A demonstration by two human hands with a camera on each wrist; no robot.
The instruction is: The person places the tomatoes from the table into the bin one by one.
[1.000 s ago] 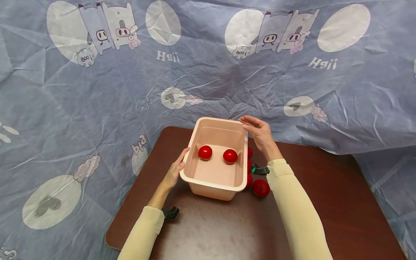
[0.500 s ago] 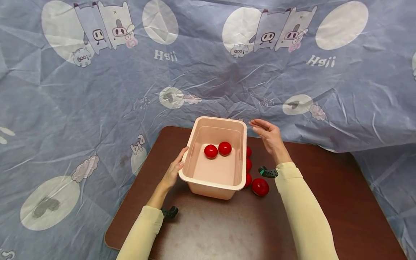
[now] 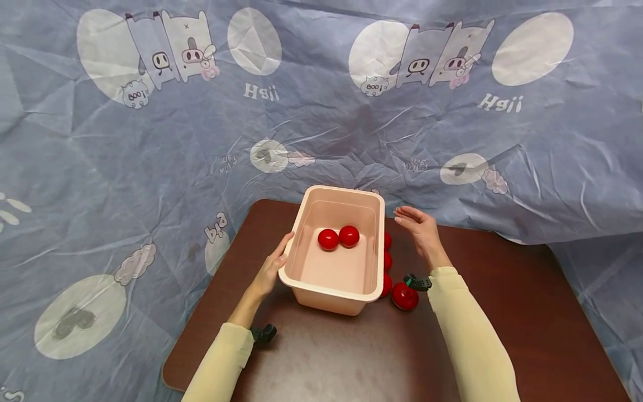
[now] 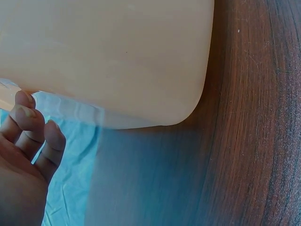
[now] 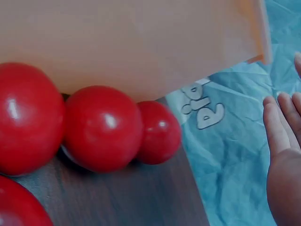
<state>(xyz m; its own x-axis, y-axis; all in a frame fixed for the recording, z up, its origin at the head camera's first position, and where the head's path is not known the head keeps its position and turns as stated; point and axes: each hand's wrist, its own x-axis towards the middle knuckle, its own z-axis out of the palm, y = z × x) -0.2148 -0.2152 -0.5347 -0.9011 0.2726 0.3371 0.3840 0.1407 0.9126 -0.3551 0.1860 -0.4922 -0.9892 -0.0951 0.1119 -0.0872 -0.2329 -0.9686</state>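
A pale pink plastic bin (image 3: 331, 273) stands in the middle of the head view, with two glossy red balls (image 3: 329, 239) side by side inside it. My left hand (image 3: 271, 269) grips its left rim, and curled fingers show beside the bin's wall (image 4: 117, 61) in the left wrist view. Right of the bin, my right hand (image 3: 423, 234) is held up with fingers extended, apart from the rim and holding nothing. Several more red balls (image 5: 102, 128) sit in a row along the bin's right side, partly hidden by it from above. Another red ball (image 3: 404, 296) lies near the right wrist.
Under everything is a dark brown wooden table (image 3: 502, 312) with rounded corners. A wrinkled blue printed sheet (image 3: 321, 123) hangs behind the table and along its left side. Black straps (image 3: 418, 283) with small devices circle both wrists.
My right hand has left the bin's right rim and moved right. Inside the bin the two red balls have rolled from apart to next to each other. My left hand keeps its grip.
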